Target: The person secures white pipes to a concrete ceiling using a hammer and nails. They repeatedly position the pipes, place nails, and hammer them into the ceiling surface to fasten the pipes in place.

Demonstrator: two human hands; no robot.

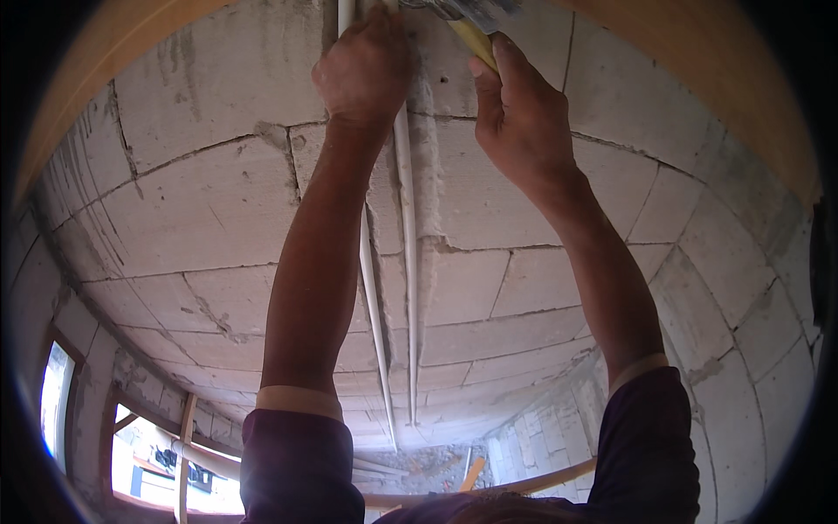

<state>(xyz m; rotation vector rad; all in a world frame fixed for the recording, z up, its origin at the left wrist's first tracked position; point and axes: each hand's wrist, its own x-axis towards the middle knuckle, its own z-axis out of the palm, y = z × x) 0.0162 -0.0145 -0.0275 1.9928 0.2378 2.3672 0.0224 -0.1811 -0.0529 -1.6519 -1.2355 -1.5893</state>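
Note:
My left hand [367, 68] is raised high against the wall, its fingers curled in and a little blurred. It lies over two thin white pipes, and what its fingers hold, if anything, is hidden. The right pipe [407, 227] runs down a cut groove in the wall; the left pipe [374, 297] runs beside it. To the right, my right hand [528, 118] grips a tool by its yellow handle [476, 44]. The tool's grey head [445, 7] is blurred and cut off at the top edge, close to my left hand, so its kind is unclear.
A wall of pale blocks [209, 201] with rough mortar joints fills most of the view. Wooden beams [698, 70] curve across the upper corners. Window openings [144, 463] are at lower left. Rubble [428, 470] and a timber piece [474, 473] lie on the floor below.

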